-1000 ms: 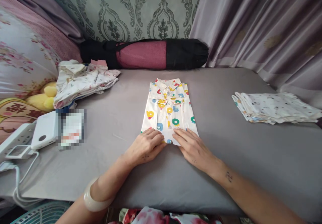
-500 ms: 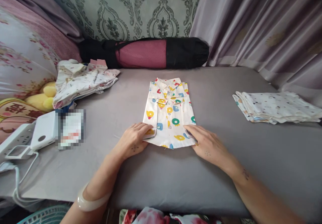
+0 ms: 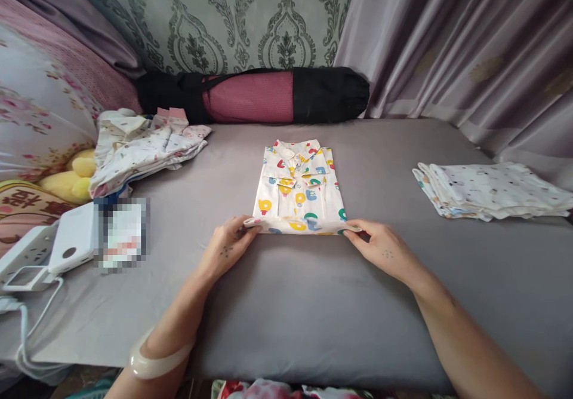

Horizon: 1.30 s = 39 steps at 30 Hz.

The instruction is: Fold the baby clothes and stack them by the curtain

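Observation:
A small white collared shirt (image 3: 299, 193) with colourful letter-like prints lies front up on the grey-covered surface (image 3: 277, 303), its collar toward the wall. Both sleeves are folded in over its front. The bottom hem is turned up in a narrow fold along the near edge. My left hand (image 3: 229, 243) pinches the left end of that fold between thumb and fingers. At the right end, my right hand (image 3: 378, 246) grips the fold in the same way.
Folded light clothes (image 3: 487, 190) are stacked at the right, and a looser clothes pile (image 3: 147, 148) lies at the left. A rolled black and pink bag (image 3: 250, 95) rests along the wall. A power strip (image 3: 27, 255) and white device (image 3: 74, 238) sit at the left edge.
The shirt's lower hem, flat before, is now lifted and folded upward, so the shirt is shorter. Both hands moved slightly away from me and outward, and now pinch the fold's ends.

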Motion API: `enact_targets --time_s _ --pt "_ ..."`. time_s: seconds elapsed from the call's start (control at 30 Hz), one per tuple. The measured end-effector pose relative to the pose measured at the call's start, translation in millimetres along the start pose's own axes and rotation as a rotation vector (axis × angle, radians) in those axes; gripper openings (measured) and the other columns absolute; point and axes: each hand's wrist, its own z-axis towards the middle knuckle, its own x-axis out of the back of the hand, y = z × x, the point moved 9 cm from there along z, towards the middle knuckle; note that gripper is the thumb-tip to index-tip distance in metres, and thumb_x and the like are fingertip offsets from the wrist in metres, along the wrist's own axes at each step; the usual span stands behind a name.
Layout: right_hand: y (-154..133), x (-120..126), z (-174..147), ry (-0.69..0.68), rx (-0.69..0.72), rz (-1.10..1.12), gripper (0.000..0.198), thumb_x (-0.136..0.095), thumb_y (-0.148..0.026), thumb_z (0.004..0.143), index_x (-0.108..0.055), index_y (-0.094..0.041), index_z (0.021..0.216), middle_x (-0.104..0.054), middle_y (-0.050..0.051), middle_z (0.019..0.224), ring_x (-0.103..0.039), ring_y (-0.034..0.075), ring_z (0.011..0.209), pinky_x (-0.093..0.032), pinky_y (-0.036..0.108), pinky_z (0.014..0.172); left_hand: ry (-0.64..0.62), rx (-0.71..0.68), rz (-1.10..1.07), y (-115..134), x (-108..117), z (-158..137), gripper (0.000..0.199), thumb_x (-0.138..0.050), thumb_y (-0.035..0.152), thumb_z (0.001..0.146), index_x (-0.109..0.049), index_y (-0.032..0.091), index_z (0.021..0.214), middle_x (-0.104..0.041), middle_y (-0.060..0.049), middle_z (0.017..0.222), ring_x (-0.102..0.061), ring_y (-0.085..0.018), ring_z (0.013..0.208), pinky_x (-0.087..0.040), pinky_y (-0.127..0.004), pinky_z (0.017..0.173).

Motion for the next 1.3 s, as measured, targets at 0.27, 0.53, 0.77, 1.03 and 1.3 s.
enact_targets --time_s 0.27,0.53,0.77,1.03,1.3 --pt "11 -1 4 0.06 -0.124 -0.01 0.034 -0.048 -0.047 0.089 -0.054 -0.023 0.067 -0.057 -0.004 0.059 -0.045 0.012 0.052 -0.034 0.023 0.051 0.034 0.104 -0.082 -6 0 2 0.034 -0.048 0.044 0.088 -0.067 0.02 0.104 -0.067 0.0 0.079 -0.057 -0.014 0.067 -0.044 -0.024 0.062" --pt "25 -5 8 0.108 -0.151 0.036 0.025 -0.05 -0.042 0.087 -0.066 -0.023 0.085 -0.07 0.001 0.074 -0.062 0.016 0.063 -0.043 0.025 0.058 0.103 0.135 -0.07 -13 3 5 0.032 -0.051 0.043 0.088 -0.064 0.019 0.104 -0.07 -0.002 0.085 -0.061 -0.016 0.071 -0.047 -0.027 0.068" --pt "32 -6 8 0.149 -0.181 -0.004 0.024 -0.051 -0.039 0.086 -0.067 -0.024 0.094 -0.071 0.002 0.078 -0.066 0.017 0.068 -0.046 0.027 0.062 0.148 0.129 -0.006 -13 8 6 0.03 -0.053 0.042 0.086 -0.061 0.02 0.106 -0.071 -0.002 0.083 -0.062 -0.016 0.069 -0.049 -0.028 0.067" --pt "24 2 5 0.191 -0.163 -0.125 0.026 -0.046 -0.036 0.09 -0.066 -0.023 0.101 -0.072 0.004 0.086 -0.067 0.02 0.076 -0.048 0.03 0.066 0.261 -0.015 0.201 -4 15 2 0.023 -0.052 0.034 0.088 -0.061 0.02 0.104 -0.067 -0.004 0.087 -0.06 -0.019 0.079 -0.05 -0.034 0.074" --pt "-53 -20 2 0.105 0.245 -0.26 0.045 -0.03 -0.031 0.099 -0.044 -0.017 0.141 -0.046 0.012 0.146 -0.041 0.025 0.135 -0.036 0.046 0.109 0.154 -0.463 0.362 63 -19 -2 0.039 -0.037 0.03 0.099 -0.044 0.019 0.136 -0.055 -0.013 0.135 -0.047 -0.027 0.129 -0.044 -0.047 0.102"
